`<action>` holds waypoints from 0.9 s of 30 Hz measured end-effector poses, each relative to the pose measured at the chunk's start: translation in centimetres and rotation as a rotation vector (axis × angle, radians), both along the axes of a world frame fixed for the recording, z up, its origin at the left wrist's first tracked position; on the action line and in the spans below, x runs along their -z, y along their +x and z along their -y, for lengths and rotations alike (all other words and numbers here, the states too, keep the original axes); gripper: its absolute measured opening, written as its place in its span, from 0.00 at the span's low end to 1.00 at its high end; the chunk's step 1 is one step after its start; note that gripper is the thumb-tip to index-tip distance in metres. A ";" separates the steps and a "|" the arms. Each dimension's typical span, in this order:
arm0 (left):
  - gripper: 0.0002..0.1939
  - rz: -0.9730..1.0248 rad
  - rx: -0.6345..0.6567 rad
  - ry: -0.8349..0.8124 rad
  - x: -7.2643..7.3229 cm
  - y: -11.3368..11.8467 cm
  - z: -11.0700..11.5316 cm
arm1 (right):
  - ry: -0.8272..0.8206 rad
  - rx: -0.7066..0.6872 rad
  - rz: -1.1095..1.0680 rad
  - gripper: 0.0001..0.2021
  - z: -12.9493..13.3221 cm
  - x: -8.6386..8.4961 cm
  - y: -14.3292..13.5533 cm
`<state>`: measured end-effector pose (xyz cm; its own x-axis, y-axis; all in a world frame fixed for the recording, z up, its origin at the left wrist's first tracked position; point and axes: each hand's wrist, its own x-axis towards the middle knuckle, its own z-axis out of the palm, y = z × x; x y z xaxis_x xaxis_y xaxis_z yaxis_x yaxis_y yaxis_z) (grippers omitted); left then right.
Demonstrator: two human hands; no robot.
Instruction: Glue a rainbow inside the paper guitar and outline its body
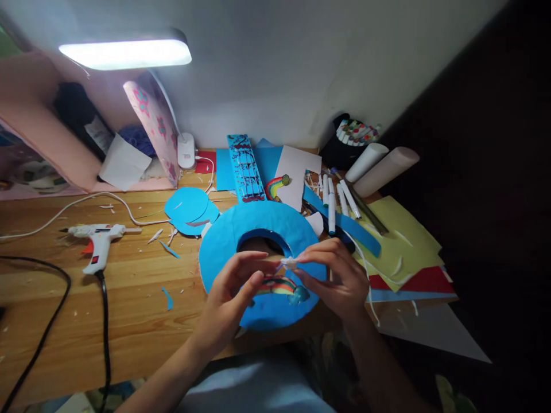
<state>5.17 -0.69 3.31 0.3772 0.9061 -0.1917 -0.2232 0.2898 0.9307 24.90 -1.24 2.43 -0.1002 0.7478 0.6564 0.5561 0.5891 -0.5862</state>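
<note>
A small white piece (pixel 289 263) is pinched between the thumb and fingers of my right hand (pixel 340 278); a thin purple bit shows at its left end. My left hand (pixel 235 287) is beside it, fingers curved and fingertips close to that end, thumb apart from them. Whether these fingertips touch the piece I cannot tell. Below both hands lies a blue paper-covered guitar body (pixel 258 215) with a round hole. Its blue neck (pixel 245 169) carries dark marks and strings and points to the wall. A rainbow cutout (pixel 275 285) with a blue cloud end rests on the body, partly behind my fingers.
At left is a white glue gun (pixel 101 241) with a black cord. Blue paper discs (pixel 191 209) and scraps lie nearby. Several markers (pixel 331 206), paper rolls (pixel 385 172) and yellow sheets (pixel 400 235) are at right. A lit lamp (pixel 127 53) hangs above a pink box (pixel 157 132).
</note>
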 end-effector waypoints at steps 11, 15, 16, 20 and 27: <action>0.16 -0.787 0.057 0.694 3.2 -2.6 -3.4 | -0.079 -0.075 0.181 0.04 -4.6 1.7 -0.7; 0.18 -0.886 0.117 0.802 4.3 -2.4 -4.7 | -0.168 -0.072 0.127 0.02 -4.8 1.4 -1.7; 0.18 -0.906 0.134 0.821 4.4 -2.3 -4.9 | -0.197 -0.067 0.102 0.01 -4.7 1.2 -1.8; 0.17 -0.962 0.194 0.883 4.3 -1.8 -5.5 | -0.245 -0.057 0.012 0.02 -4.2 0.7 -2.3; 0.07 -1.058 0.245 0.931 4.3 -1.4 -5.5 | -0.239 -0.017 0.037 0.03 -4.6 1.5 -2.1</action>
